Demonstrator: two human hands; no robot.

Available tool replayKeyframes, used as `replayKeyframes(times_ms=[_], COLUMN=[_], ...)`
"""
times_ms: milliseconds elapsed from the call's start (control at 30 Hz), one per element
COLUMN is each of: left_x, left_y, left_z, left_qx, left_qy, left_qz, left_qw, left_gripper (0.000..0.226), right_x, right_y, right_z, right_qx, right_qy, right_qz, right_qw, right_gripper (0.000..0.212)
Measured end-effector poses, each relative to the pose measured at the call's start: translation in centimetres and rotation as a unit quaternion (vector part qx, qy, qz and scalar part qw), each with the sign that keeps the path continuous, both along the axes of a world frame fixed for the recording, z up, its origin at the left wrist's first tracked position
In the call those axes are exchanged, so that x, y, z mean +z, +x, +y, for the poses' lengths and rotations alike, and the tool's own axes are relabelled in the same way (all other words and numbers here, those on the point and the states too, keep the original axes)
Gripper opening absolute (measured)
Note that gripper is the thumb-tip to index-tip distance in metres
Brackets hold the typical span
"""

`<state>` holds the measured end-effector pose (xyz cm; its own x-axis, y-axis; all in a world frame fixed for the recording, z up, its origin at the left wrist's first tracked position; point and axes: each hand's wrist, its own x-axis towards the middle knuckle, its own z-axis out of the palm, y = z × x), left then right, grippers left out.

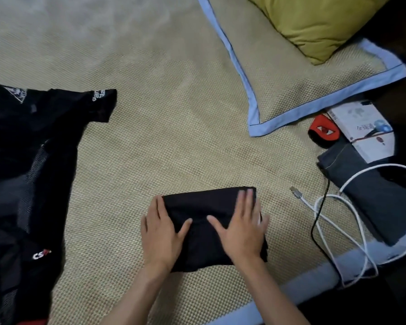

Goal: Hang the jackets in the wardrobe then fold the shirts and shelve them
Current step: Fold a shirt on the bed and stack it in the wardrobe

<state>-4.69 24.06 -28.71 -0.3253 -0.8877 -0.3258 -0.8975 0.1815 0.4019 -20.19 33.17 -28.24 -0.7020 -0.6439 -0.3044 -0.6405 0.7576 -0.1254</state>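
A black shirt (206, 205) lies folded into a small rectangle on the woven bed mat (174, 141), near its front edge. My left hand (162, 233) rests flat on the shirt's left side, fingers spread. My right hand (242, 228) presses flat on its right side, fingertips reaching the far right corner. Neither hand grips the cloth. At the far left a heap of unfolded black shirts (21, 165) with white and red prints is spread over the mat.
A yellow-green pillow (314, 22) sits on a blue-edged pillow mat (291, 85) at the back right. To the right are a book (361, 130), a red and black object (324, 131), folded dark jeans (373, 191) and white and black cables (333, 226). The blue bed edge (302, 285) runs along the front right.
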Motion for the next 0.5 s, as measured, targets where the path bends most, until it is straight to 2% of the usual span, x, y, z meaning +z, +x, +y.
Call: replayKeyframes(times_ms=[67,100,167,233,333,433,500], left_x=[0.9,1.6,2.4,2.8,5.8,11.6,15.8], left_y=[-0.2,-0.4,-0.4,0.3,2.4,5.6,8.4], left_z=[0.8,1.3,1.6,1.0,-0.7,-2.4,-3.4], left_qx=[0.112,0.182,0.282,0.292,0.244,0.226,0.236], left_qy=[0.041,0.093,0.199,0.269,0.313,0.313,0.285], left_qz=[0.078,0.142,0.221,0.247,0.277,0.314,0.343], left_qw=[0.990,0.968,0.912,0.884,0.875,0.867,0.863], left_gripper=[0.097,0.091,0.076,0.053,0.020,0.021,0.018], right_x=[0.1,0.1,0.2,1.2,3.4,7.8,11.4], right_y=[-1.2,-1.5,-2.4,-3.4,-4.6,-3.7,-2.3], right_z=[0.1,0.3,0.7,0.7,0.5,-2.0,-4.8], right_qx=[-0.104,-0.130,-0.182,-0.233,-0.220,-0.171,-0.135], right_qy=[0.027,0.015,-0.035,-0.080,-0.119,-0.141,-0.152], right_qz=[-0.030,-0.043,-0.113,-0.234,-0.360,-0.439,-0.471], right_qw=[0.994,0.990,0.976,0.940,0.899,0.871,0.859], right_gripper=[0.138,0.141,0.134,0.115,0.077,0.073,0.082])
